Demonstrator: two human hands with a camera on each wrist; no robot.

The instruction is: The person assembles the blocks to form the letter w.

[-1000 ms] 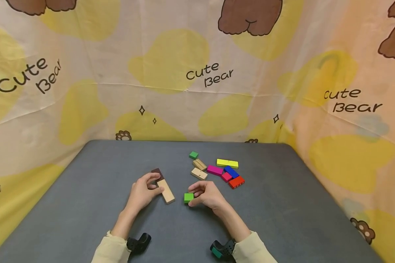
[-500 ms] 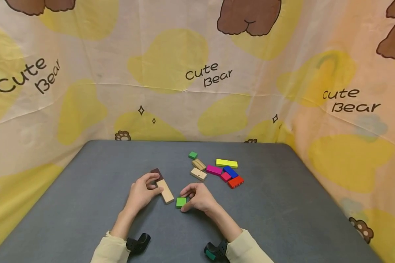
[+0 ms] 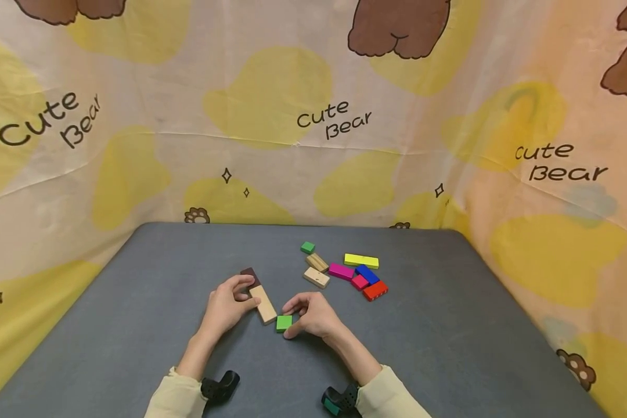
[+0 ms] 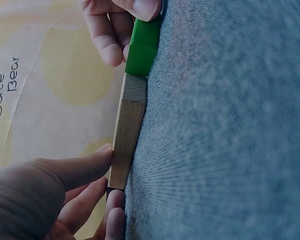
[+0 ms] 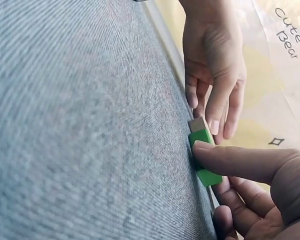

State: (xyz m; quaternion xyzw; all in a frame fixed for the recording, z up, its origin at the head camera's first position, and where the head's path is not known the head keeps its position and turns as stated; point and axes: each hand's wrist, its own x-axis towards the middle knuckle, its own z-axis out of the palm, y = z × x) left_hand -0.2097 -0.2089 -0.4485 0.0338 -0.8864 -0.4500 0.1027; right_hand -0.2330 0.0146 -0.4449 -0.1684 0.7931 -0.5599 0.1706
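Observation:
A pale wooden block (image 3: 263, 306) lies end to end with a dark brown block (image 3: 251, 277), forming a slanted row on the grey table. My left hand (image 3: 227, 305) rests on this row, its thumb on the pale block's edge and its fingertips at the dark one. My right hand (image 3: 313, 316) pinches a bright green block (image 3: 284, 324) between thumb and fingers. In the left wrist view the green block (image 4: 142, 47) meets the near end of the pale block (image 4: 126, 145). The right thumb (image 5: 210, 155) lies across the green block in the right wrist view.
Beyond my right hand lie loose blocks: a darker green one (image 3: 307, 248), two wooden ones, two magenta ones (image 3: 341, 271), a yellow (image 3: 361, 260), a blue (image 3: 367, 273) and a red (image 3: 375, 290). A printed cloth (image 3: 271, 174) hangs behind the table.
My right hand has brought the green block leftward and slightly nearer, up to the pale block's near end. The left hand and its two blocks have stayed in place.

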